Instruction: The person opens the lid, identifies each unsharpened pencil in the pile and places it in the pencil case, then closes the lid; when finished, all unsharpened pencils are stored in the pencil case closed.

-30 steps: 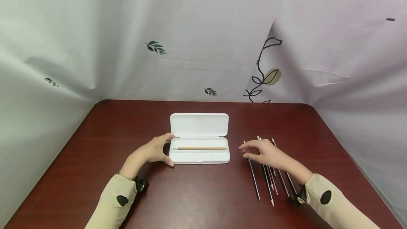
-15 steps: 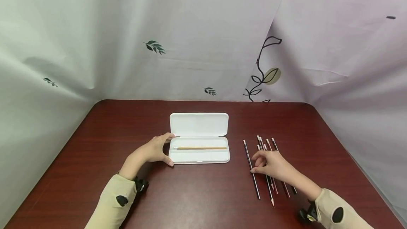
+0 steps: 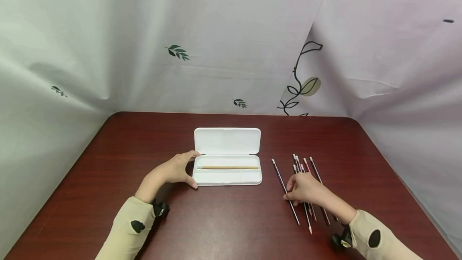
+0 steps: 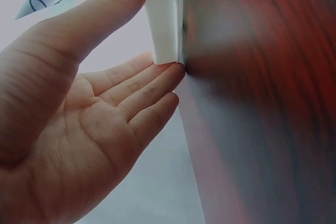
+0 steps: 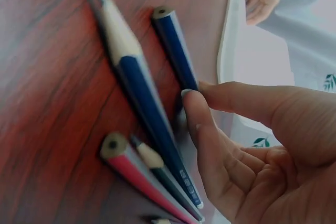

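My left hand (image 3: 177, 169) spans the left end of an open white pencil case (image 3: 228, 182), thumb at the front corner and fingers at the back one. The left wrist view shows those fingers nearly straight against the end of the case (image 4: 165, 22). A wooden-coloured pencil (image 3: 229, 167) lies lengthwise inside. To the right, my right hand (image 3: 306, 187) pinches a dark blue, unsharpened pencil (image 5: 176, 45) between thumb and fingertips, low along its length. Its white eraser end points away from me. Beside it lies a sharpened blue pencil (image 5: 139, 85).
Several more pencils lie under and beside the right hand, among them a pink one (image 5: 139, 174) and a dark green one (image 5: 165, 177). The case's raised lid (image 3: 227, 141) leans back. A pale curtain (image 3: 209, 43) hangs behind the reddish-brown table (image 3: 151, 131).
My right hand came down and towards me from the pencils' eraser ends and took hold of the leftmost pencil. That pencil has turned slightly, its far end to the left. The left hand stayed put.
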Motion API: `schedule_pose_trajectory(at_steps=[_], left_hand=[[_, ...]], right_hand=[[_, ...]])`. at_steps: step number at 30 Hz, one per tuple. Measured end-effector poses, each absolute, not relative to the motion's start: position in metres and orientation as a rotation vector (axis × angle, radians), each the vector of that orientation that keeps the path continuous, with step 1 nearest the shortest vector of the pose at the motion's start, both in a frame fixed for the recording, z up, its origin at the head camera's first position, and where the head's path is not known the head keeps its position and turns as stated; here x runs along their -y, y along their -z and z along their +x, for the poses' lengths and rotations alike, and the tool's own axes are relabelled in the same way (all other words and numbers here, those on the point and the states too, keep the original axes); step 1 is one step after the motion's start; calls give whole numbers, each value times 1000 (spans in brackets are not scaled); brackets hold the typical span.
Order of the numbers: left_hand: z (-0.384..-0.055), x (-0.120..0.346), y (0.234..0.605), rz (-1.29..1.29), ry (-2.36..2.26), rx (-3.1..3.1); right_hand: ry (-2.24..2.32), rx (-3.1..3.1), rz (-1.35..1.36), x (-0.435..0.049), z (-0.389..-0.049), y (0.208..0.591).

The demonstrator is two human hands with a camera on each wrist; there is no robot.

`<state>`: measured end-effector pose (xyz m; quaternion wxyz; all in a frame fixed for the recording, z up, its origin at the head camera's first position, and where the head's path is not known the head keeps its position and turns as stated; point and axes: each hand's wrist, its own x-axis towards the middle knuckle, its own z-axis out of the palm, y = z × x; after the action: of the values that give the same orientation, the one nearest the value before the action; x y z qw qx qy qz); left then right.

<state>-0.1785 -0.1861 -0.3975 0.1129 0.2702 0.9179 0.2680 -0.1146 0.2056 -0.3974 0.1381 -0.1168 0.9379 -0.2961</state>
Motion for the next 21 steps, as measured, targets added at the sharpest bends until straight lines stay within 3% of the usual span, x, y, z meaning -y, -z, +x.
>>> schedule_pose_trajectory(at_steps=[9, 21], left_hand=[[-178, 189, 397, 830, -752, -2708], [-179, 190, 396, 850, -806, -2693]], right_hand=[[854, -2692, -202, -201, -116, 400], [948, -2699, -317, -204, -136, 385]])
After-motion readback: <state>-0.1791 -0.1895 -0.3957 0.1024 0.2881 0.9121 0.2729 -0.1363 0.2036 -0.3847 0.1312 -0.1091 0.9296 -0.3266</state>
